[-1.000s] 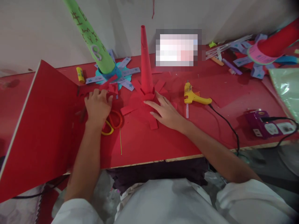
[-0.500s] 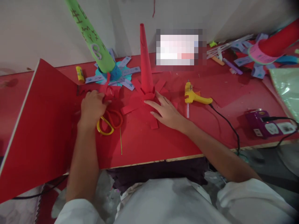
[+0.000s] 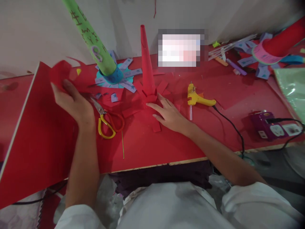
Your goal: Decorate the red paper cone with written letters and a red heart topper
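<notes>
the right hand [image 3: 170, 116] rests, fingers spread, at the foot of the red cone [image 3: 147, 62], upright mid-surface [image 3: 152, 149]; a light, flat touch should best steady such thin, smooth-looking paper without creasing it. the left hand [image 3: 75, 103] pinches loose red paper [image 3: 60, 70], blurred, above the surface. farther out lie metal-bladed scissors [image 3: 102, 111] with looped handles and a yellow glue gun [image 3: 199, 100], apparently plastic.

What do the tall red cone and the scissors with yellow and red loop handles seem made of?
Tall red cone: probably matte paper or card, judging by thin flaps at its base.
Scissors: likely metal blades, grey and shiny; handles perhaps smooth plastic, evenly coloured.
</notes>
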Action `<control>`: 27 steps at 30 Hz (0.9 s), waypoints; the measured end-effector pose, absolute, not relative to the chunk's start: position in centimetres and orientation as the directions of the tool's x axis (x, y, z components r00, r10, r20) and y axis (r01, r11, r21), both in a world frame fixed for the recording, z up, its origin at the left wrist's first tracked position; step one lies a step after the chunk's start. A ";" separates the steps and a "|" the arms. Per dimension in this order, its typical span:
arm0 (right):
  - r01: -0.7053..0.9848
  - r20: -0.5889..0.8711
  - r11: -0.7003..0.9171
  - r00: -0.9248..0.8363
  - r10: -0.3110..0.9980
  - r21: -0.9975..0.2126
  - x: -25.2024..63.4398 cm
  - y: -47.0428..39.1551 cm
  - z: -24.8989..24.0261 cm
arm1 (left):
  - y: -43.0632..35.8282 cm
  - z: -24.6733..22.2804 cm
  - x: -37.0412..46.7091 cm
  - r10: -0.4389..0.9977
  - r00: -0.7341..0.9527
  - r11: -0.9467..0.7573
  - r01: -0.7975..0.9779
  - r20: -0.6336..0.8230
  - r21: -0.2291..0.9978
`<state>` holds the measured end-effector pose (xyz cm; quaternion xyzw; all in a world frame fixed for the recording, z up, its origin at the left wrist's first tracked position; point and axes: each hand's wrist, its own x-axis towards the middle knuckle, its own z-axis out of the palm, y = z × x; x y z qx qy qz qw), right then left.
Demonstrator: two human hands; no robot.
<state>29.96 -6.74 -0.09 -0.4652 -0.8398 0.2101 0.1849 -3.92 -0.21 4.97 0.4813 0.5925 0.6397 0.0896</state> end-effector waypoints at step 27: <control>0.703 0.124 0.495 -0.510 0.851 -0.510 30.0 -6.7 -0.4 | 3.3 -0.2 -5.0 0.977 0.018 -0.073 0.965 0.210 0.254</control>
